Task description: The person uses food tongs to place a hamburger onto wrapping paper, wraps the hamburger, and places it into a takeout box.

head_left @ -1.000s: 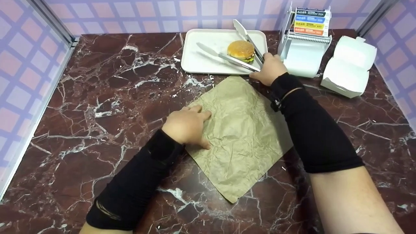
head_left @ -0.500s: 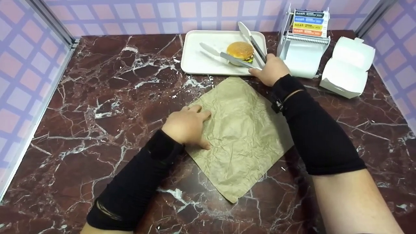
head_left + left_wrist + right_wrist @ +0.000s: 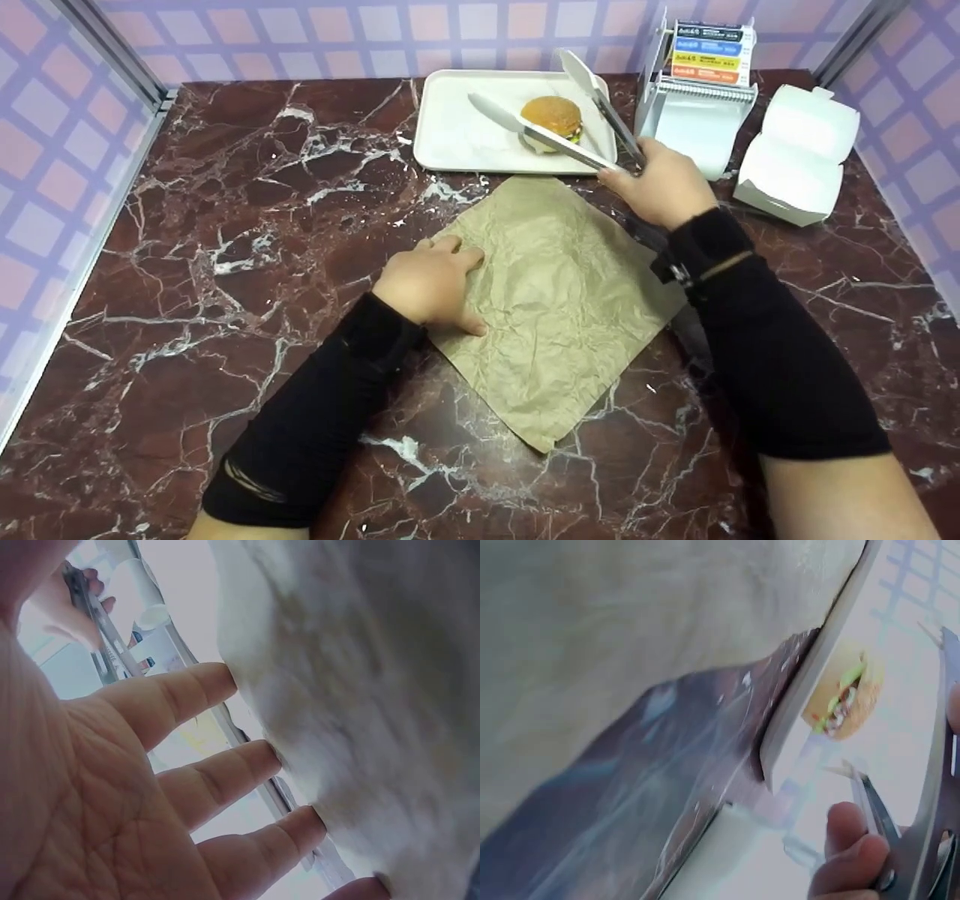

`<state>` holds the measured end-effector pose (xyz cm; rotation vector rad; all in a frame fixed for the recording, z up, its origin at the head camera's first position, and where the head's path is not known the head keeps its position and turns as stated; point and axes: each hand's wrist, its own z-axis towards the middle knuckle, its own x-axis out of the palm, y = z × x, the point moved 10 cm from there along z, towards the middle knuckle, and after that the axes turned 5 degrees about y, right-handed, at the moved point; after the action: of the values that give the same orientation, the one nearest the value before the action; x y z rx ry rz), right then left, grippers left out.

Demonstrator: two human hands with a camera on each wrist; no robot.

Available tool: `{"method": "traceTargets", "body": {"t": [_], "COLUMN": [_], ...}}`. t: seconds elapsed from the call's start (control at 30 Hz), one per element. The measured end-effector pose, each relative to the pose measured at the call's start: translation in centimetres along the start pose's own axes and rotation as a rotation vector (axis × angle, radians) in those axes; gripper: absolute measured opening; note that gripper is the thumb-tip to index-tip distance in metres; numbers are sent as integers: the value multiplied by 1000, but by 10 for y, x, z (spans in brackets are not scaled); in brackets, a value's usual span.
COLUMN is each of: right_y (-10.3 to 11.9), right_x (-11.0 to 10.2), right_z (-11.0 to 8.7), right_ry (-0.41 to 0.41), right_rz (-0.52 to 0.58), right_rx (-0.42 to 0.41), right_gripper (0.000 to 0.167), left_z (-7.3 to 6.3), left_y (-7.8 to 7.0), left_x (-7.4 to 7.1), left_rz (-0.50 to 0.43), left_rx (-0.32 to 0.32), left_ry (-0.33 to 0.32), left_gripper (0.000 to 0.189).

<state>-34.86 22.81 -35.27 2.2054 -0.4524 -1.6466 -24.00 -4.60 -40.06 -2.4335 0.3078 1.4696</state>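
Note:
My left hand (image 3: 429,283) rests on the left corner of a crumpled brown paper sheet (image 3: 555,322), fingers spread. In the left wrist view its fingertips (image 3: 262,757) lie at the sheet. With its fingers curled round them, my right hand (image 3: 664,184) holds metal tongs (image 3: 562,145), their arms spread wide. One tong arm overlaps the front of a burger (image 3: 553,112) in the head view; the other passes to its right. The burger lies on a white tray (image 3: 450,142) behind the paper. In the right wrist view the burger (image 3: 847,701) sits between the spread tong tips.
Right of the tray stands a dispenser (image 3: 694,135) with coloured labels and a white roll. Beside it is an open white clamshell box (image 3: 796,157). The marbled tabletop (image 3: 225,322) is bounded by checked walls (image 3: 337,37) at the back and sides.
My right hand has drawn the tongs back and to the right, towards me. The burger stays on the tray. My left hand remains on the paper, nearly still.

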Motion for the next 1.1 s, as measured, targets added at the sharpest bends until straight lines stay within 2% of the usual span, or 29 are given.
{"method": "traceTargets", "body": {"t": [0.2,0.43,0.6,0.77,1.1], "right_y": [-19,-30,-36,-38,-43], "right_x": [0,-1,-1,-1,-2], "right_z": [-16,-28,-29,-28,-24], "right_ry": [-16,-52,-48,-67,-94], "right_rz": [-53,-53,-75,-95,-101], "right_rx": [4,-33,-9,-12,-18], "right_gripper": [86,74,77,73,68], "left_z": [6,8,10,13,9], "left_y": [5,7,9,12,13], "left_x": [-2,-4,-5,-7,-3], "left_rz": [-18,-22,-33,-57,-61], "left_rx": [-24,-33,-34,-40,-61], "left_ry": [17,23,13,7,51], "left_gripper": [117,119,118,117,117]}}
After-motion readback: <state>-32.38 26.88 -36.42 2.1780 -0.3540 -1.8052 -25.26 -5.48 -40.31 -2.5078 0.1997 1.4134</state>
